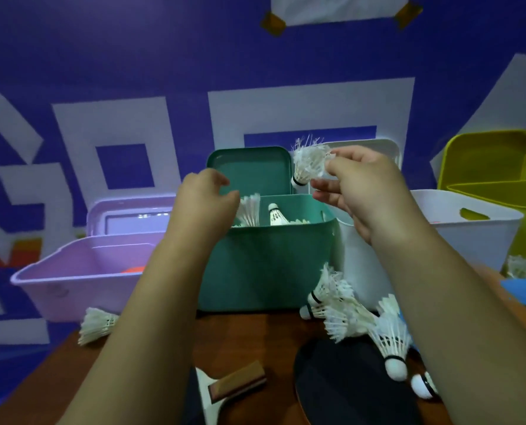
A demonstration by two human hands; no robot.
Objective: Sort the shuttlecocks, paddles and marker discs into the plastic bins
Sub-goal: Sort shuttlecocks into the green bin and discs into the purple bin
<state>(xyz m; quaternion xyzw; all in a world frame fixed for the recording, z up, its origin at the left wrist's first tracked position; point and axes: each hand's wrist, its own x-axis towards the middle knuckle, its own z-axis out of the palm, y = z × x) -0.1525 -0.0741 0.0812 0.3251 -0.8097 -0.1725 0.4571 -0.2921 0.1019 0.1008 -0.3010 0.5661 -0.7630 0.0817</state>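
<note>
One white feathered shuttlecock (307, 167) pinched in right hand (356, 191) above teal plastic bin (264, 265); left hand (203, 194) loosely curled, empty.

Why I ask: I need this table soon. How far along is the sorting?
Done: several shuttlecocks sit in the green bin, and something orange lies in the purple bin. In hand: the right hand pinches a frayed shuttlecock up by the green bin. Left: loose shuttlecocks, a black paddle, a second paddle and a blue disc lie on the table. Roughly midway, I'd judge.
</note>
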